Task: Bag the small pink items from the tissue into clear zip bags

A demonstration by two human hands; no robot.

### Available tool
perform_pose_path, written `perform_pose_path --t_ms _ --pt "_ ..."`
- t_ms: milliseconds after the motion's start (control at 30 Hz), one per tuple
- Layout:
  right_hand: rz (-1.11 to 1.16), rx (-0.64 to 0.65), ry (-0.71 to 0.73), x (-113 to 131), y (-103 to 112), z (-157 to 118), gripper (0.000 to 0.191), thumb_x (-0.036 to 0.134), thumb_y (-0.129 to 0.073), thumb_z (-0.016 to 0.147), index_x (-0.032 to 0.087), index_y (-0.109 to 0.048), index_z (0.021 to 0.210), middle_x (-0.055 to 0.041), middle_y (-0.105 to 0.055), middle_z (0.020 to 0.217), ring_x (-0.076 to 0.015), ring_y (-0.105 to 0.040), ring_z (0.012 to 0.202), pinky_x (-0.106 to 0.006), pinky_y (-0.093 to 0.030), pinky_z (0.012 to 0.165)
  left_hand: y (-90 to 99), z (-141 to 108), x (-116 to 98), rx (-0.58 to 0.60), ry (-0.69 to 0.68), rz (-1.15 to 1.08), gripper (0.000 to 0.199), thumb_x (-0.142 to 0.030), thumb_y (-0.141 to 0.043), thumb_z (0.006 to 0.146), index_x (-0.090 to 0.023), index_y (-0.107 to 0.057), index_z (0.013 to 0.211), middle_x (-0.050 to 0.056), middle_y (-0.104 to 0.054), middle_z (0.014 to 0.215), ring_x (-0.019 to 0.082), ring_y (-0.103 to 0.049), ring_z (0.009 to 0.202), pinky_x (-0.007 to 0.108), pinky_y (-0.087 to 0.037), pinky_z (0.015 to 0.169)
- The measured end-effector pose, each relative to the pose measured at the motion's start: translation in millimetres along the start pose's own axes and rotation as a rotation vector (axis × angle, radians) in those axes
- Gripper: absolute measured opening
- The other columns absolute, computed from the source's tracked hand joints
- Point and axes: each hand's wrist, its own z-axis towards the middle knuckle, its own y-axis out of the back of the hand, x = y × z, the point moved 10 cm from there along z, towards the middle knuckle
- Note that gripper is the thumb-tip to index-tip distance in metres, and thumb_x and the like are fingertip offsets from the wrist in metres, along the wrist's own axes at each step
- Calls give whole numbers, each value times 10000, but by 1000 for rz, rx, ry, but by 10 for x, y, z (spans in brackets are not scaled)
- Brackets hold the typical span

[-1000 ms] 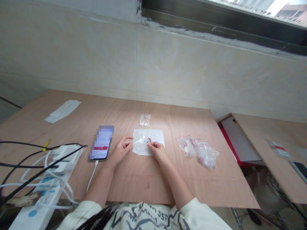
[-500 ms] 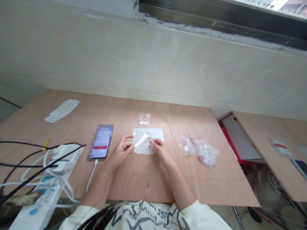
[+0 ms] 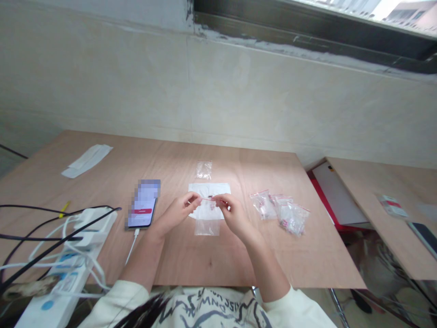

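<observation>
A clear zip bag [image 3: 206, 228] with a red strip along its top edge is stretched between my hands over a white sheet [image 3: 195, 187]. My left hand [image 3: 180, 209] is closed, pinching the left end of the red edge. Closed in the same way, my right hand [image 3: 235, 216] pinches the right end. The lower part of the bag extends past the sheet's near edge. A small dark and reddish item shows near the right fingertips; whether it lies inside the bag or on the sheet I cannot tell.
Another small clear bag [image 3: 204, 169] lies behind the sheet. Several red-edged bags [image 3: 292, 216] with reddish contents are heaped at right. A charging phone [image 3: 143, 205], a power strip [image 3: 68, 273] with cables and a folded white cloth-like piece [image 3: 87, 160] are at left.
My left hand has moved right and taken hold of the bag's edge. The bag has turned so its red edge runs between both hands and its body points toward me.
</observation>
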Motion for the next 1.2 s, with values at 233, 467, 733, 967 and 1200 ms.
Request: perform_pose_path --t_ms 233,467,733,967,1200 --pt "152 -14 -202 -251 43 -15 154 322 -545 712 171 -567 685 -14 -570 632 -129 -504 596 -240 -373 550 27 32 -15 -31 -24 83 176 -314 -463 773 -172 -516 685 -18 -494 638 124 -459 616 217 -352 562" --pt "118 -105 -171 -312 43 -21 186 328 -500 728 179 -478 619 10 -488 603 -119 -445 580 -236 -338 553 -35 52 -47 -76 -68 185 180 -301 -421 796 -181 -469 672 -22 -465 612 126 -440 589 228 -334 550" --pt "261 -78 -150 -271 -77 -112 181 328 -547 697 180 -491 611 12 -499 609 -117 -450 604 -231 -352 583 -147 -95 -16 43 -23 -4 212 -376 -450 784 -172 -498 744 -14 -473 668 117 -442 613 211 -361 562" --pt "407 -13 -208 -248 -266 -157 196 371 -577 683 178 -543 682 -10 -568 678 -128 -506 649 -244 -382 608 -192 -110 -56 37 -61 78 215 -343 -480 776 -158 -564 706 -5 -534 665 139 -497 678 225 -374 624" --pt "450 -103 -272 -393 -202 -64 260 380 -642 616 166 -504 562 10 -550 561 -103 -471 540 -237 -357 568 -131 -45 39 39 -21 -6 232 -354 -498 765 -153 -557 666 6 -557 672 142 -517 681 233 -392 632"
